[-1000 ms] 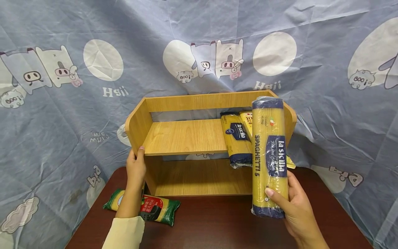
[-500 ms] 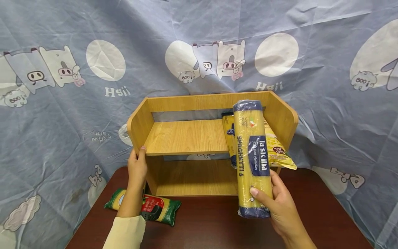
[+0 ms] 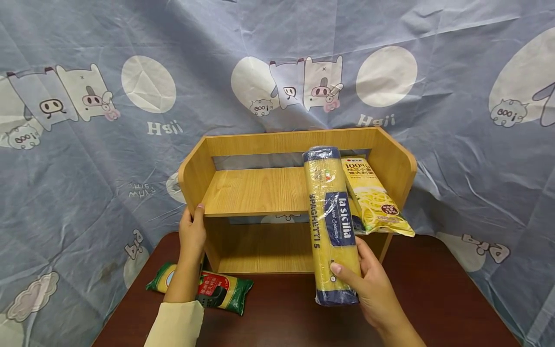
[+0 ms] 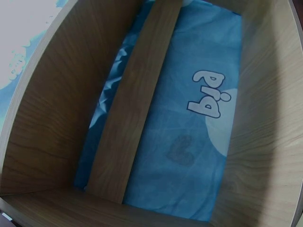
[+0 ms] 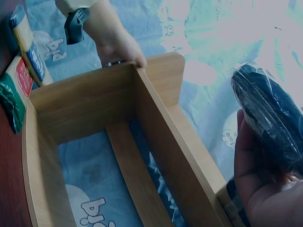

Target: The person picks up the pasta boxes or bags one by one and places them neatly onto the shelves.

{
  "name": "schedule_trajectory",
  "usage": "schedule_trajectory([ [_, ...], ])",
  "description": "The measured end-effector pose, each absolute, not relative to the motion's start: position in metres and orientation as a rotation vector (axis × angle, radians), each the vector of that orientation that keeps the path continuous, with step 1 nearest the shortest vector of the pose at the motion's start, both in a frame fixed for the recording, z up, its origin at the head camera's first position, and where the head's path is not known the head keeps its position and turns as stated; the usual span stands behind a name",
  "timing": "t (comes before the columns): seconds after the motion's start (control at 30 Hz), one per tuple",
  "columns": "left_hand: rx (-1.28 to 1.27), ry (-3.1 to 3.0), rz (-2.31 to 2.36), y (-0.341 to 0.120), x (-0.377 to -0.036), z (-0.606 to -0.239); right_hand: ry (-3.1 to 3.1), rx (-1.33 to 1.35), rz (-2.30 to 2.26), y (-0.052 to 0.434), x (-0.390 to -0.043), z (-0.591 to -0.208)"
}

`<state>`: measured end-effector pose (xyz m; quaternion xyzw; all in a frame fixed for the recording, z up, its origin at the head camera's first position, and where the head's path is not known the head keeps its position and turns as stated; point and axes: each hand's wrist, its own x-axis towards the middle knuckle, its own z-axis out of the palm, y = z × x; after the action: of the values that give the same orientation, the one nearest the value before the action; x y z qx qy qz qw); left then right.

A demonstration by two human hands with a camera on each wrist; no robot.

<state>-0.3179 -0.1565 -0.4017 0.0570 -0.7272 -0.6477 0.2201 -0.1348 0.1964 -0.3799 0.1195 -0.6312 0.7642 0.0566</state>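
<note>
My right hand [image 3: 373,289] grips a spaghetti pack [image 3: 331,226], yellow with dark blue ends, near its lower end, thumb across the front. The pack tilts slightly in front of the wooden shelf unit [image 3: 256,190]. In the right wrist view its dark wrapped end [image 5: 270,118] shows above the hand. At the unit's left side my left hand [image 3: 192,231] holds the side panel by the upper board's front corner; the right wrist view shows this hand [image 5: 120,49] too. Behind the held pack, a second spaghetti pack [image 3: 357,224] on the upper board is mostly hidden.
A yellow and white pasta bag [image 3: 375,197] leans at the upper board's right end, jutting over its front edge. Green-ended packs [image 3: 223,291] lie on the dark red table [image 3: 282,313] at left, partly behind my forearm. A patterned cloth [image 3: 277,58] hangs behind.
My right hand has carried the spaghetti pack leftward and tilted it a little, uncovering the pasta bag and covering most of the second spaghetti pack. My left hand stays at the side panel.
</note>
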Motion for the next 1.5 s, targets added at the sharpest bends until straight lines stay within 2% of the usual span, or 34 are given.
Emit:
schedule_trajectory([
  [0.73,0.167,-2.007,-1.841,-0.156,-0.317,-0.402,-1.990,0.309,2.438,0.160,-0.152,-0.388],
  [1.5,0.138,-1.991,-1.842,-0.157,-0.316,-0.401,-1.878,0.171,2.557,0.151,-0.178,-0.399],
])
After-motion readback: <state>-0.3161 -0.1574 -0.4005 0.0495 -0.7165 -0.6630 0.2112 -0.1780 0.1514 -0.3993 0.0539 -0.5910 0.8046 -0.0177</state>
